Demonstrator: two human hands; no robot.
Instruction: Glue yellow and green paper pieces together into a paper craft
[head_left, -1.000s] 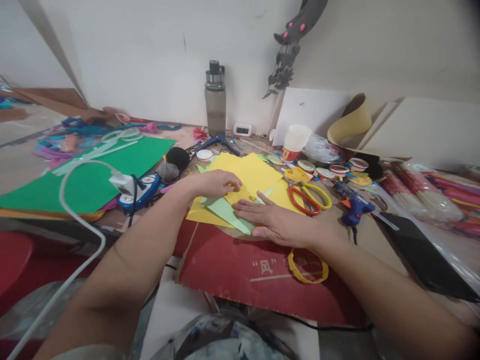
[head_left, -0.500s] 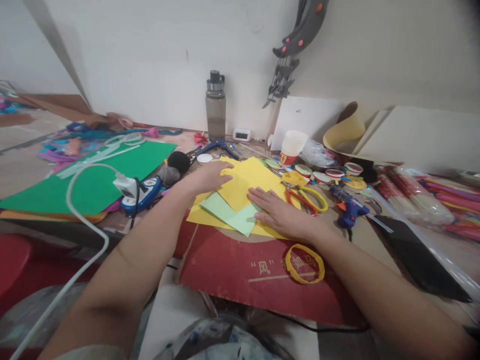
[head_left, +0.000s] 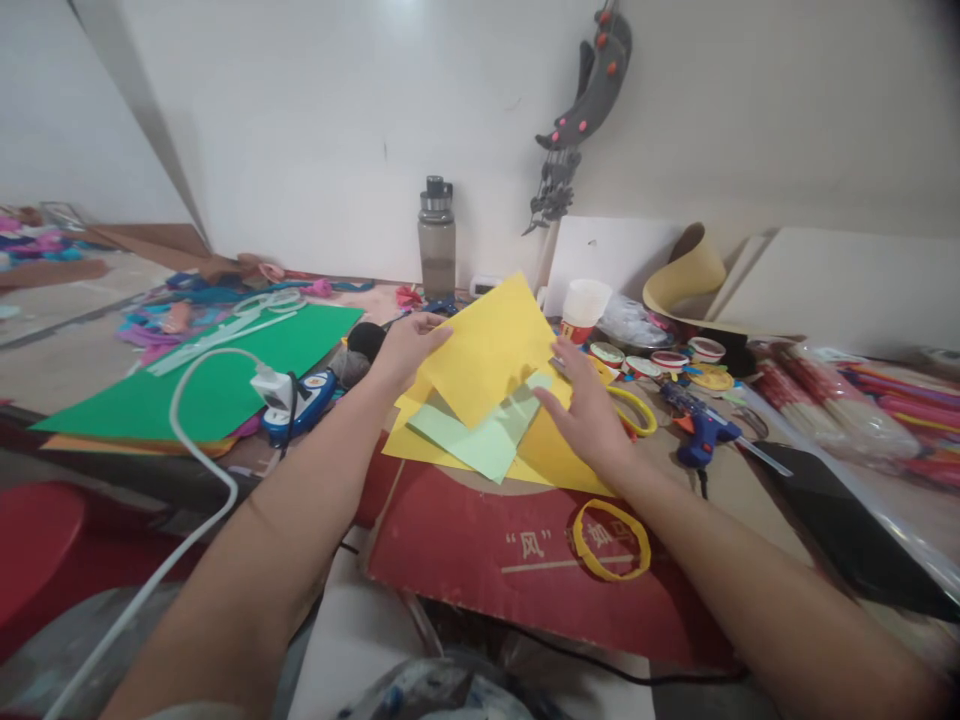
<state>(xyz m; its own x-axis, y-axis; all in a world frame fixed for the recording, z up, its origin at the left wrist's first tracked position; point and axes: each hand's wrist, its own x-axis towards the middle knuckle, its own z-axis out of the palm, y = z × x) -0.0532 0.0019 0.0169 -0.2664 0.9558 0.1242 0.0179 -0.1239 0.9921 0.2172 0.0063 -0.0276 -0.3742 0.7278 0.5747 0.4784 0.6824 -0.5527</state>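
A yellow paper sheet (head_left: 491, 350) is raised and tilted above the other papers. My left hand (head_left: 411, 350) grips its left corner between thumb and fingers. Close to its right edge is my right hand (head_left: 589, 410), thumb and fingers apart; I see nothing held in it. Below lie a pale green sheet (head_left: 480, 445) and a larger yellow sheet (head_left: 562, 455), on a red cardboard panel (head_left: 450, 545). A yellow paper ring (head_left: 643, 555) rests on the panel near my right forearm.
Green sheets (head_left: 217, 390) and a white plug (head_left: 274, 388) with its cable are at the left. A bottle (head_left: 437, 250) and paper cup (head_left: 585, 305) stand behind. To the right are a blue glue gun (head_left: 701, 430) and a black phone-like slab (head_left: 847, 530).
The yellow sheet has been lifted off the papers, with my left hand at its corner. My right hand has risen from the papers, its thumb now spread. The view has shifted slightly.
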